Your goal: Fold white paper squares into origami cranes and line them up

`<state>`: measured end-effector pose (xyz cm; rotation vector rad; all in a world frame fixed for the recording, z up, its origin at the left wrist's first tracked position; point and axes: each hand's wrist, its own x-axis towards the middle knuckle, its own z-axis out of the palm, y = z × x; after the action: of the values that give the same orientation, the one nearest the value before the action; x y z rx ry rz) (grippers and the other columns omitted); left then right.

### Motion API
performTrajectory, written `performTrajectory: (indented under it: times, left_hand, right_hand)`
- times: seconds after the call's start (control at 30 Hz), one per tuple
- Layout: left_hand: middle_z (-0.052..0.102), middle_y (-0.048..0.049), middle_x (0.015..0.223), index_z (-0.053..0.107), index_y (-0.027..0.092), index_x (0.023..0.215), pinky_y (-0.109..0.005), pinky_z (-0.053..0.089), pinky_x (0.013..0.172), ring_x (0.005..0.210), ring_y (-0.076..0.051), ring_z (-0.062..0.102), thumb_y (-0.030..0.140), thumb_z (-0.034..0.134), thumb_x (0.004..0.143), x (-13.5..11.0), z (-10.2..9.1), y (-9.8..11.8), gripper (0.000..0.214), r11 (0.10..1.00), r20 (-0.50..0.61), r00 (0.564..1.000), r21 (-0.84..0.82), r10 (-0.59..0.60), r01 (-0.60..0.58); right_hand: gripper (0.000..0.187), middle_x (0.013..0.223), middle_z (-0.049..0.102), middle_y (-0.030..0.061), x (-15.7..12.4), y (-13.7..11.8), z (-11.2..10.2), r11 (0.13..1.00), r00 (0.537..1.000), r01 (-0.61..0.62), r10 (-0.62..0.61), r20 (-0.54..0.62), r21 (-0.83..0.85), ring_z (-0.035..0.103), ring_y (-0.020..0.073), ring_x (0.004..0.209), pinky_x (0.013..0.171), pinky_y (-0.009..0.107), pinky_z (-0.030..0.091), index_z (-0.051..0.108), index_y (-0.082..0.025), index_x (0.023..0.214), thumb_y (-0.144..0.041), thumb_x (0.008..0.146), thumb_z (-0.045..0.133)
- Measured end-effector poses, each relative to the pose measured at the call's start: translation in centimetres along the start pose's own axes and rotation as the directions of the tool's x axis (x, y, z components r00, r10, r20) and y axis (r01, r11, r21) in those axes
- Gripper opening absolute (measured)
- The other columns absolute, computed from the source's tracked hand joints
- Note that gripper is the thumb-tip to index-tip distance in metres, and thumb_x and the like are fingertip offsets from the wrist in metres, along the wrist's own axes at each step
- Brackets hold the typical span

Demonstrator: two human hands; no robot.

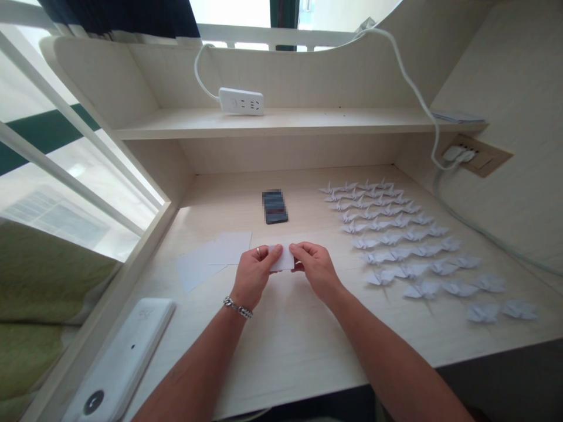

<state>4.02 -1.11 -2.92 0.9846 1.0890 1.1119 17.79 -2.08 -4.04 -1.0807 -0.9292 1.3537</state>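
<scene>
A small folded piece of white paper [285, 259] is held between both hands, just above the middle of the desk. My left hand [255, 271], with a ring and a chain bracelet, pinches its left side, thumb on top. At the right edge, my right hand [315, 264] grips the paper between thumb and fingers. The fingers beneath the paper are mostly hidden. Flat white paper sheets [204, 258] lie left of my left hand. To the right, several white folded paper cranes [391, 234] stand in rows.
A dark phone-sized object [275, 206], blurred out, lies beyond my hands. A white device [125, 357] rests at the front left. On the shelf [308, 120] sits a white power strip [241, 101]. A white cable [413, 88] runs down to the wall socket [477, 155].
</scene>
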Motion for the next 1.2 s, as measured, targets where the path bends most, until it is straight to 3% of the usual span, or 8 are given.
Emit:
performTrajectory:
  times: [0.2, 0.43, 0.67, 0.83, 0.97, 1.07, 1.2]
  left_hand:
    - [0.056, 0.0003, 0.057, 0.06, 0.012, 0.059, -0.024, 0.047, 0.057, 0.055, -0.01, 0.052, 0.042, 0.077, 0.067, 0.0, -0.1, 0.2, 0.035, 0.998, 0.094, 0.994, -0.005, -0.063, 0.064]
    - [0.055, 0.0009, 0.057, 0.062, 0.013, 0.063, -0.024, 0.047, 0.058, 0.056, -0.01, 0.052, 0.051, 0.066, 0.077, 0.3, -0.3, 0.0, 0.04, 0.998, 0.088, 0.996, 0.063, -0.034, 0.028]
    - [0.063, -0.0008, 0.057, 0.065, 0.013, 0.063, -0.022, 0.042, 0.055, 0.055, -0.01, 0.054, 0.033, 0.08, 0.063, -0.4, -0.1, 1.1, 0.025, 0.958, 0.126, 0.992, 0.281, 0.012, -0.048]
    - [0.063, -0.0001, 0.056, 0.064, 0.013, 0.064, -0.021, 0.039, 0.052, 0.053, -0.01, 0.052, 0.032, 0.079, 0.063, -0.2, -0.3, 1.1, 0.024, 0.953, 0.076, 0.997, 0.299, 0.033, -0.054]
    - [0.06, 0.0014, 0.053, 0.063, 0.013, 0.064, -0.021, 0.036, 0.05, 0.051, -0.009, 0.05, 0.032, 0.078, 0.062, 0.0, -0.3, 0.9, 0.024, 0.941, 0.056, 0.998, 0.334, 0.038, -0.055]
    - [0.061, 0.0012, 0.055, 0.063, 0.013, 0.064, -0.021, 0.036, 0.051, 0.052, -0.009, 0.05, 0.032, 0.077, 0.062, -0.1, -0.4, 1.0, 0.024, 0.943, 0.046, 0.997, 0.327, 0.056, -0.068]
    - [0.058, 0.0023, 0.053, 0.062, 0.014, 0.061, -0.021, 0.035, 0.05, 0.051, -0.009, 0.049, 0.032, 0.077, 0.062, -0.2, -0.4, 1.4, 0.023, 0.94, 0.012, 0.995, 0.328, 0.098, -0.097]
  right_hand:
    - [0.029, 0.06, 0.059, -0.0011, 0.2, 0.2, 0.0, 1.0, 1.0, 0.011, -0.011, -0.018, 0.002, 0.053, 0.0111, 0.056, 0.053, 0.025, 0.048, 0.064, -0.015, 0.068, -0.042, 0.071, 0.073]
    - [0.033, 0.059, 0.058, -0.0009, 0.3, 0.7, -0.1, 0.998, 0.999, 0.049, -0.05, -0.021, -0.03, 0.053, 0.0117, 0.054, 0.05, 0.025, 0.046, 0.064, -0.015, 0.073, -0.047, 0.076, 0.068]
    - [0.033, 0.061, 0.061, -0.0003, 0.5, 0.9, -0.5, 0.985, 0.979, 0.146, -0.156, -0.13, -0.087, 0.053, 0.0114, 0.053, 0.05, 0.024, 0.045, 0.064, -0.015, 0.075, -0.048, 0.077, 0.067]
    - [0.031, 0.061, 0.063, 0.0001, 0.3, 0.5, -0.4, 0.995, 0.998, 0.059, -0.059, -0.006, -0.079, 0.057, 0.012, 0.055, 0.053, 0.025, 0.049, 0.064, -0.015, 0.072, -0.045, 0.069, 0.075]
    - [0.033, 0.055, 0.059, -0.0014, 0.1, 0.4, -0.1, 0.994, 0.998, 0.058, -0.061, -0.032, -0.088, 0.054, 0.01, 0.049, 0.05, 0.023, 0.046, 0.061, -0.015, 0.066, -0.045, 0.07, 0.074]
    - [0.033, 0.059, 0.061, -0.0009, 0.1, 0.5, 0.0, 0.997, 0.998, 0.042, -0.044, -0.037, -0.063, 0.056, 0.01, 0.051, 0.052, 0.024, 0.048, 0.062, -0.015, 0.069, -0.046, 0.069, 0.074]
    - [0.034, 0.06, 0.063, -0.0007, 0.2, 0.6, -0.2, 0.999, 0.996, -0.031, 0.032, 0.079, -0.013, 0.059, 0.0115, 0.054, 0.056, 0.025, 0.051, 0.065, -0.015, 0.079, -0.043, 0.065, 0.078]
